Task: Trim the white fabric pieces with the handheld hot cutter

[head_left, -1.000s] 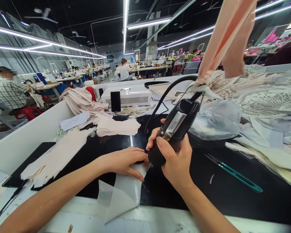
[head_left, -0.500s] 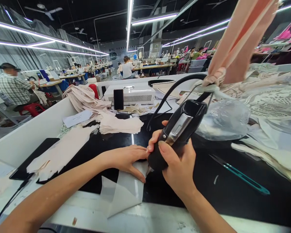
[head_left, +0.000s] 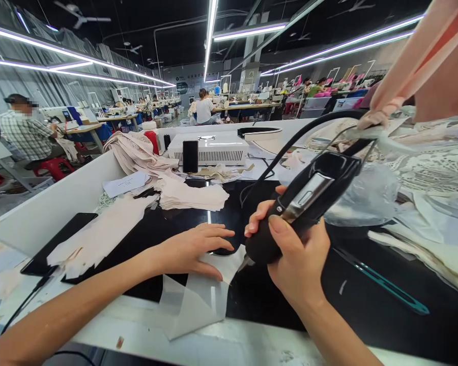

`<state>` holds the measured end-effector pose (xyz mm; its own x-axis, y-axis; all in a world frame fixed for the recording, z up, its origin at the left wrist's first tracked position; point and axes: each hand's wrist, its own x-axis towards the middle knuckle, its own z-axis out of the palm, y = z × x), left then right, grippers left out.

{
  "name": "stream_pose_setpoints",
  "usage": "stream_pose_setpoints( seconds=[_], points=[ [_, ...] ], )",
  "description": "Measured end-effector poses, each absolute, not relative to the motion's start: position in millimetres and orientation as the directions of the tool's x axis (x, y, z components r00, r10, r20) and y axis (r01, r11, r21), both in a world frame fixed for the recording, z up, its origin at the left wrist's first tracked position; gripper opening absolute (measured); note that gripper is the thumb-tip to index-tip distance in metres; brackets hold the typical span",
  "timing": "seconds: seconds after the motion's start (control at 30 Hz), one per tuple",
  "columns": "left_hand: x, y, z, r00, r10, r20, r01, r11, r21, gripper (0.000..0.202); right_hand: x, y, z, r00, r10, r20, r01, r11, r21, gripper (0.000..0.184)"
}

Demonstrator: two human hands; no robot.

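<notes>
My right hand is wrapped round a black corded hand-held power tool with a silver switch plate, its thumb near the plate. The tool's lower end tilts down to the left above the black table surface. My left hand has its fingers apart, over the translucent white sheet at the table's front edge. Whether its fingertips touch the sheet I cannot tell. A small pale piece rises from the sheet's upper right corner, close to the tool's tip. Pink cloth strips are tied at the tool's cable end.
Teal tweezers lie at right, near a clear plastic bag and piled lace fabric. Pale cut pieces lie at left beside a black tablet. A white vented box and phone stand behind. Seated people work beyond.
My right hand has moved the tool right, away from my left hand. My left hand's fingers have spread and lifted somewhat. The pale piece now stands up at the sheet's corner.
</notes>
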<state>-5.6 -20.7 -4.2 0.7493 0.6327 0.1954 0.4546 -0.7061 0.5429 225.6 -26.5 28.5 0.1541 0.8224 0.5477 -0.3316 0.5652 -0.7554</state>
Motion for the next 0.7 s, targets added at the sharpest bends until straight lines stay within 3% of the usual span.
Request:
stream_pose_setpoints(
  seconds=[0.23,0.47,0.7],
  points=[
    [-24,-43,-7,0.724,0.638,0.263,0.472,-0.736,0.485,0.04,223,-29,24,0.138,0.849,0.509,-0.393,0.519,-0.759,0.058],
    [-19,-57,-2,0.666,0.694,0.276,0.545,-0.704,0.455,0.023,220,-31,20,0.122,0.839,0.531,-0.357,0.536,-0.765,0.046],
    [10,-86,-7,0.598,0.779,0.189,0.743,-0.627,0.232,0.02,224,-32,19,0.158,0.846,0.509,-0.266,0.533,-0.803,0.046]
  ],
)
